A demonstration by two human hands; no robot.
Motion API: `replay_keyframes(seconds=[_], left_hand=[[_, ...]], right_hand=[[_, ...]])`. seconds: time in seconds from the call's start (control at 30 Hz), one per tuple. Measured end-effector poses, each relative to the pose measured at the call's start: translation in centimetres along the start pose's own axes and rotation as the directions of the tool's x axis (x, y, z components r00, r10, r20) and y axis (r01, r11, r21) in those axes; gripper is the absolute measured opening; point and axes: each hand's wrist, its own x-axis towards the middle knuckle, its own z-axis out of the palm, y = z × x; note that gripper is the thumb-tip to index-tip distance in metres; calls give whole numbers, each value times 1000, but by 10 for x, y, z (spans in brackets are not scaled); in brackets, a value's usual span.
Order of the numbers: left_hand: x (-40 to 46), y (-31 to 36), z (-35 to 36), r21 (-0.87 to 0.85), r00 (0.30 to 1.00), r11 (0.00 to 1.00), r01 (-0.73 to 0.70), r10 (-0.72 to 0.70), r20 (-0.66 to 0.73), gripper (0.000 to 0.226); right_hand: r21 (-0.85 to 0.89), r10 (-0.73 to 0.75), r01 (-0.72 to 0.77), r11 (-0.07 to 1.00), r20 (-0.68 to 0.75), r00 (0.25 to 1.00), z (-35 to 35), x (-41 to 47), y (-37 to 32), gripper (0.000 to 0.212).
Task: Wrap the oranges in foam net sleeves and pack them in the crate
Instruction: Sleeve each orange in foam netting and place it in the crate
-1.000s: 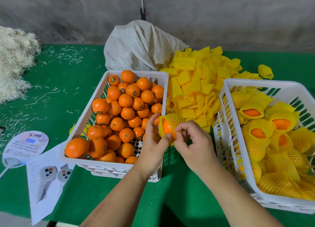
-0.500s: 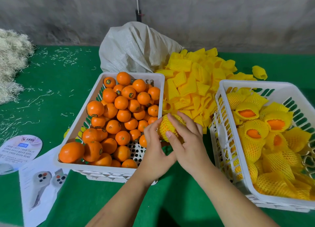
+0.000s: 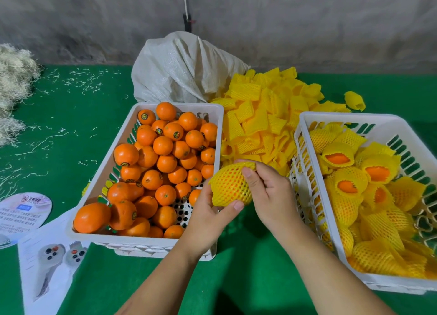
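An orange in a yellow foam net sleeve (image 3: 230,184) sits between both hands, above the gap between the two crates. My left hand (image 3: 208,216) cups it from below, thumb along its lower edge. My right hand (image 3: 267,191) grips the sleeve's right side, thumb pressed on the net. The white crate on the left (image 3: 82,222) holds several bare oranges (image 3: 163,163). The white crate on the right (image 3: 305,123) holds several sleeved oranges (image 3: 347,184). A heap of empty yellow sleeves (image 3: 262,116) lies behind the hands.
A white woven sack (image 3: 184,71) lies behind the left crate. Pale straw-like shreds (image 3: 11,87) pile at the far left on the green table (image 3: 66,116). A round fan (image 3: 21,213) and a printed leaflet (image 3: 47,265) lie at the front left.
The sleeve has been drawn down over the orange, which now shows only through the net. Both hands have turned it and shifted their grip, the right thumb now on top.
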Motion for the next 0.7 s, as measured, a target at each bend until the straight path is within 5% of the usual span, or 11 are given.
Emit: replay_keyframes(seconds=[0.1, 0.2, 0.27, 0.4, 0.53, 0.63, 0.7], left_hand=[[0, 2, 3, -15, 1000, 1000, 1, -2, -21, 75], [1, 3, 6, 40, 998, 999, -17, 20, -60, 83], [1, 3, 6, 70, 999, 997, -11, 13, -39, 94], [-3, -4, 2, 152, 998, 987, -52, 58, -31, 83], [7, -9, -2, 50, 947, 999, -10, 26, -319, 40], [22, -9, -16, 2, 929, 997, 80, -74, -364, 31], [32, -9, -26, 144, 938, 981, 133, -77, -339, 28]], right_hand=[[159, 120, -123, 980, 31, 992, 3, -3, 1, 35], [399, 246, -365, 841, 318, 916, 10, -7, -4, 55], [411, 259, -408, 815, 370, 892, 7, -5, 1, 53], [371, 372, -399, 838, 145, 917, -26, 23, 13, 33], [403, 525, -412, 818, -226, 821, -80, 69, 45, 33], [158, 442, -422, 893, -486, 754, -116, 104, 86, 37], [-104, 461, -571, 814, -481, 746, -127, 117, 104, 55]])
